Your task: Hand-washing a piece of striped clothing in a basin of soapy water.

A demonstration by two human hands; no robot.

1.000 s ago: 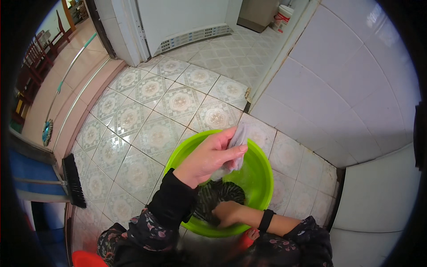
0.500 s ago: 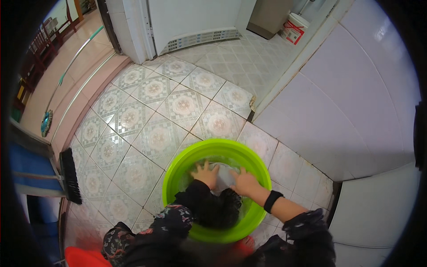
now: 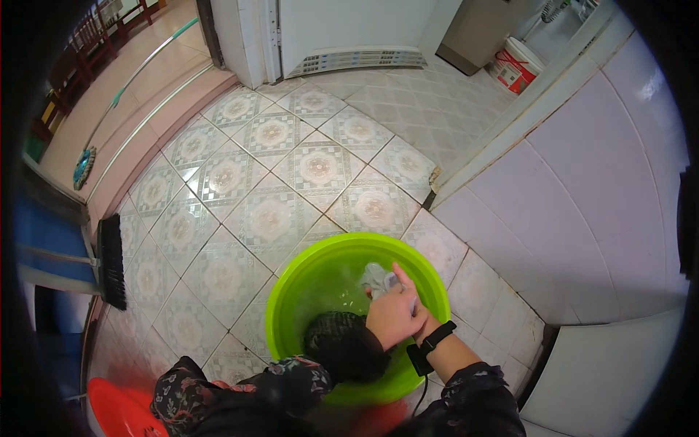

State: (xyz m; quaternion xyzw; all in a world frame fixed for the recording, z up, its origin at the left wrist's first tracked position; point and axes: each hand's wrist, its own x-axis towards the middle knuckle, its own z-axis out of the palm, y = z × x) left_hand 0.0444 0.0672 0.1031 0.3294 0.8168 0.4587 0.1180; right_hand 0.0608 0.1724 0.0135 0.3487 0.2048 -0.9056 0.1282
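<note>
At the near left, a red plastic vessel [image 3: 120, 408] stood beside the person's floral dark sleeve. Just to its right, a green tub [image 3: 357, 238] sat on the patterned tile floor [image 3: 269, 218], with what looked like shallow water inside. In the tub's near half lay a dark ribbed bundle [image 3: 331, 329], partly hidden by the left sleeve. Farther in, right of centre, the left hand [image 3: 393, 317] was curled round a pale cloth [image 3: 377, 278], whose crumpled end stuck out toward the far side above the tub. The right hand [image 3: 424, 328], a black strap [image 3: 439, 335] on its wrist, was pressed close against the left and mostly covered by it; how firmly it gripped could not be told.

Handling the cloth well, in my judgement, called for gathering the loose end into the fists, keeping both hands over the tub so drips fell inside, and keeping the hanging sleeves clear of the dark bundle.

Beyond, a black-bristled broom [image 3: 111, 262] stood at the left, and a white bucket [image 3: 515, 67] at the far right.
</note>
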